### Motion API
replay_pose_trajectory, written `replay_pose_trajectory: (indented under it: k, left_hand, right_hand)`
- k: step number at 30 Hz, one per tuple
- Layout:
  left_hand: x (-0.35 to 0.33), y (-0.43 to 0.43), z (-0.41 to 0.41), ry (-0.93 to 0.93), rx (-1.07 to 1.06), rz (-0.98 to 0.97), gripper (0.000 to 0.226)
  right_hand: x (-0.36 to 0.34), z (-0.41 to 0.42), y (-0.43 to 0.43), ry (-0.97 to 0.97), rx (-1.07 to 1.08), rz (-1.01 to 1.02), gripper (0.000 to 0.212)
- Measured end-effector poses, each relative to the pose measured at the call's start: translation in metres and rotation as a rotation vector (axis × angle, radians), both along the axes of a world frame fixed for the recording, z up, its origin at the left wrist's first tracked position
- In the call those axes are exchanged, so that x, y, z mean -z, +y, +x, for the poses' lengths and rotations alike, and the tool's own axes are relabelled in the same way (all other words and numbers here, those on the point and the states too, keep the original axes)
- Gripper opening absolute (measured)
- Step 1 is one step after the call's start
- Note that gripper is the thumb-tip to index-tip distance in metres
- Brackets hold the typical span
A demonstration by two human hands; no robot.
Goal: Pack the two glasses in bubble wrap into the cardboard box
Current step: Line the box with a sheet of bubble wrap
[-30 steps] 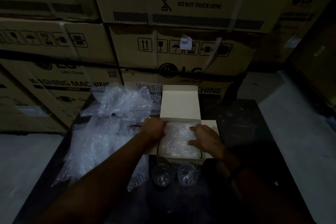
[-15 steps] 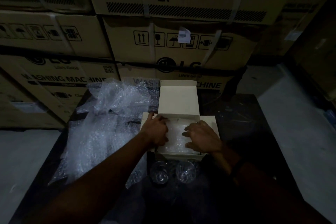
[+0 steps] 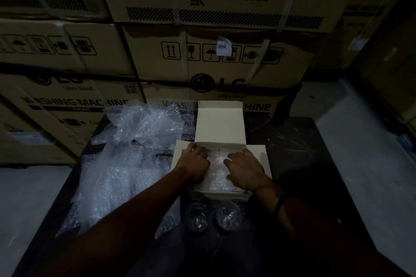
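Far left: heap of bubble wrap (image 3: 126,164) spread loose over the dark table (image 3: 292,153), unchanged from a second ago.

Left hand (image 3: 195,162): inside the cardboard box (image 3: 219,123) near its left wall, knuckles up, fingers bent down onto the sheet of bubble wrap (image 3: 217,171) that lines the box. The tips are hidden, so we cannot tell whether they pinch the sheet or only press it. A second ago this hand sat out at the left rim; we note it has moved inward.

Box: open on the table, lid flap standing up at the far side, side flaps out. Less of the sheet shows between the hands than before.

Both glasses stand bare on the table just in front of the box's near wall, side by side: left glass (image 3: 197,217), right glass (image 3: 228,215). Neither has moved and neither is wrapped.

Right hand (image 3: 245,168): palm down on the sheet, fingers straight and slightly apart, gripping nothing. It too has shifted toward the middle. A dark band (image 3: 280,203) circles its wrist.

Behind: stacked washing machine cartons (image 3: 225,63).
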State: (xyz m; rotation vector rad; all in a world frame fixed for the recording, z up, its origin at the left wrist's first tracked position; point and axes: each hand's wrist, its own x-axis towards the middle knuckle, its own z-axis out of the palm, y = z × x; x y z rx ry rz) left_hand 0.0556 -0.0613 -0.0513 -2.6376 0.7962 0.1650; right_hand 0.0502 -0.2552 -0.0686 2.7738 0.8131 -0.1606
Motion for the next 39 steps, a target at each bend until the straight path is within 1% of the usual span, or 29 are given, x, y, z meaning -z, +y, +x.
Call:
replay_pose_trajectory:
  k: [4, 7, 9, 12, 14, 16, 19, 22, 24, 26, 27, 30, 32, 35, 39]
  left_hand:
    - [0.007, -0.006, -0.002, 0.062, -0.056, 0.064, 0.033]
    - [0.008, -0.009, -0.001, 0.101, -0.145, 0.026, 0.036]
    - [0.003, -0.011, 0.0, 0.06, -0.078, 0.067, 0.035]
    - [-0.005, -0.013, 0.0, -0.02, -0.051, 0.017, 0.033]
    - [-0.006, -0.012, -0.002, -0.005, -0.053, 0.105, 0.033]
    - [0.0, -0.01, -0.003, 0.051, -0.066, 0.206, 0.038]
    - [0.001, -0.011, 0.0, 0.108, -0.061, 0.269, 0.042]
    - [0.0, -0.01, 0.0, 0.078, -0.08, 0.218, 0.043]
    - [0.001, -0.01, 0.0, 0.047, -0.098, 0.155, 0.047]
    - [0.001, -0.01, -0.003, 0.044, -0.095, 0.114, 0.057]
    - [0.002, -0.01, -0.005, 0.054, -0.096, 0.108, 0.062]
    - [0.007, -0.011, -0.007, 0.066, -0.135, 0.092, 0.068]
    - [0.008, -0.013, -0.005, 0.064, -0.145, 0.118, 0.072]
    - [0.007, -0.015, -0.004, 0.063, -0.154, 0.128, 0.067]
    - [0.002, -0.014, -0.002, 0.039, -0.163, 0.063, 0.055]
  right_hand:
    - [0.005, -0.002, 0.001, 0.031, 0.033, -0.097, 0.066]
    - [0.007, -0.003, 0.004, 0.033, 0.045, -0.127, 0.066]
    - [0.003, -0.003, 0.004, 0.039, 0.047, -0.095, 0.059]
    - [-0.002, -0.003, 0.0, -0.015, 0.018, -0.007, 0.034]
    - [-0.006, -0.004, -0.004, -0.009, -0.003, -0.02, 0.019]
    - [-0.006, -0.007, -0.007, 0.026, 0.012, -0.082, 0.023]
    - [-0.007, -0.009, -0.008, 0.059, 0.029, -0.149, 0.027]
    - [-0.008, -0.008, -0.003, 0.101, 0.027, -0.195, 0.032]
    - [-0.011, -0.004, -0.003, 0.097, 0.033, -0.175, 0.031]
    - [-0.011, -0.002, -0.006, 0.074, 0.019, -0.128, 0.026]
    - [-0.01, -0.001, -0.007, 0.076, 0.016, -0.136, 0.027]
    - [-0.004, -0.003, -0.008, 0.094, 0.04, -0.227, 0.043]
    - [0.001, -0.004, -0.007, 0.091, 0.078, -0.236, 0.047]
    - [0.005, -0.003, -0.006, 0.09, 0.096, -0.218, 0.045]
    - [0.002, -0.001, -0.007, 0.074, 0.082, -0.15, 0.049]
